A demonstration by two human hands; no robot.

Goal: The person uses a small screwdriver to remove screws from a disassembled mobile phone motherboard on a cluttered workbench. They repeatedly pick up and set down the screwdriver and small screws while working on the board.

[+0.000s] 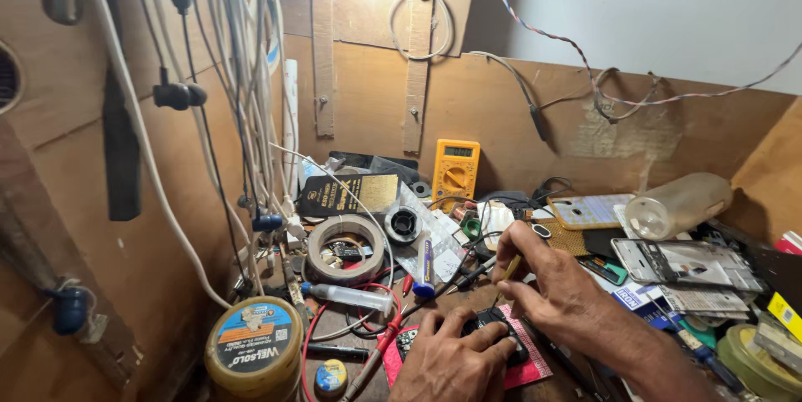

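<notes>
The table [351,343] is crowded almost to its edges, and plywood walls close it in at the left and back, where white and dark cables [242,76] hang down over its left part. The only bare wood lies in a small patch in front of the tape roll [347,247] and beside the left hand [451,360]; everything else is packed close.

The left hand comes in from the bottom edge, palm down, its grip closed over a small black device [493,327] that lies on a pink mat [530,364] near the front of the table; fingers press on the device's near end. The right hand [555,289] reaches in from the lower right, wrist raised, fingers pinched shut around a thin yellowish tool [510,268] that slants down towards the device, its tip just above it.

A round tin [255,348] with a blue label stands at the front left, lid on, so its contents cannot be seen. A clear plastic bottle [678,204] lies on its side at the right rear; whether it holds anything cannot be told. A syringe [347,295] lies flat just left of the hands. A yellow multimeter [455,170] leans against the back wall, and phone frames [681,262] are stacked to the right, well apart from the hands
</notes>
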